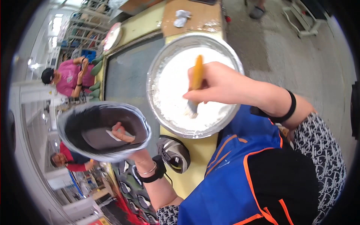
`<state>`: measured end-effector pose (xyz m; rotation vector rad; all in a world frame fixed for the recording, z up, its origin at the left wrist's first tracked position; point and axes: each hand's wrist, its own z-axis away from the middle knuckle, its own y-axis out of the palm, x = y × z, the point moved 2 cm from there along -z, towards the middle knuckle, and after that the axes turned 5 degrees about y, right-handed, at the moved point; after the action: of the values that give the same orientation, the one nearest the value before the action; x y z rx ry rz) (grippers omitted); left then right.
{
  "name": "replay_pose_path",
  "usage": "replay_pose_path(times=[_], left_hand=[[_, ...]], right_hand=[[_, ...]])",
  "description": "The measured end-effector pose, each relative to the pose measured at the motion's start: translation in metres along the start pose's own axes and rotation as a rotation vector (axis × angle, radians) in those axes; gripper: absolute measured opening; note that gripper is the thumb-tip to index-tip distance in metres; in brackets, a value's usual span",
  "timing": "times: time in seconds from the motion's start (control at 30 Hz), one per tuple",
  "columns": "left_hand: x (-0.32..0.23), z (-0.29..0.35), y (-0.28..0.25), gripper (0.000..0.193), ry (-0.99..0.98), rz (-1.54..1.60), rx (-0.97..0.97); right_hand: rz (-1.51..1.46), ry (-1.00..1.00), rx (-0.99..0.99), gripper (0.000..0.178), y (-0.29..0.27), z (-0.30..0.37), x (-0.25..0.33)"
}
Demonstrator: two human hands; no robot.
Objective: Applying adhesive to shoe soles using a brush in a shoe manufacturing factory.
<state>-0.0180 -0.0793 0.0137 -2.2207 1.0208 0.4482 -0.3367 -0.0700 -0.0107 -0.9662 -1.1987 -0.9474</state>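
Observation:
My right hand (213, 84) grips a brush (198, 71) with a yellow handle, its bristles pointing down at the white, paste-like stuff (176, 78) in a round metal basin (154, 108). Whether the bristle tips touch the white stuff, I cannot tell. At the left, my left hand (140, 155) holds a dark, hollow oval piece (97, 116) with a pale bluish-white rim; its exact kind is unclear. Some fingers show inside it, next to a small white strip, while the rest of the hand is outside the near wall. A grey shoe (174, 154) lies between this hand and the basin.
A framed grey panel (129, 71) lies left of the basin on the yellow table (144, 24). Several dark green and white shoes (135, 191) sit at lower left. A person in pink (69, 80) and one in red (75, 159) are at the left.

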Motion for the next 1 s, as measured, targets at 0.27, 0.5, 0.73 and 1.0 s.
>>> replay_pose_path(times=[0.27, 0.5, 0.73, 1.0], left_hand=[[0.083, 0.091, -0.083, 0.022, -1.018, 0.609, -0.458], [0.186, 0.118, -0.111, 0.02, -1.163, 0.681, -0.597], [0.228, 0.035, -0.151, 0.055, -0.95, 1.014, -1.011], [0.067, 0.106, -0.133, 0.075, -0.76, 0.319, 0.412]], right_hand=[[-0.261, -0.025, -0.25, 0.015, -0.017, 0.007, -0.017], [-0.24, -0.008, -0.262, 0.014, -0.005, 0.006, -0.009], [-0.211, -0.078, -0.31, 0.014, 0.005, 0.009, -0.004], [0.128, -0.1, -0.426, 0.011, 0.012, 0.001, -0.013]])
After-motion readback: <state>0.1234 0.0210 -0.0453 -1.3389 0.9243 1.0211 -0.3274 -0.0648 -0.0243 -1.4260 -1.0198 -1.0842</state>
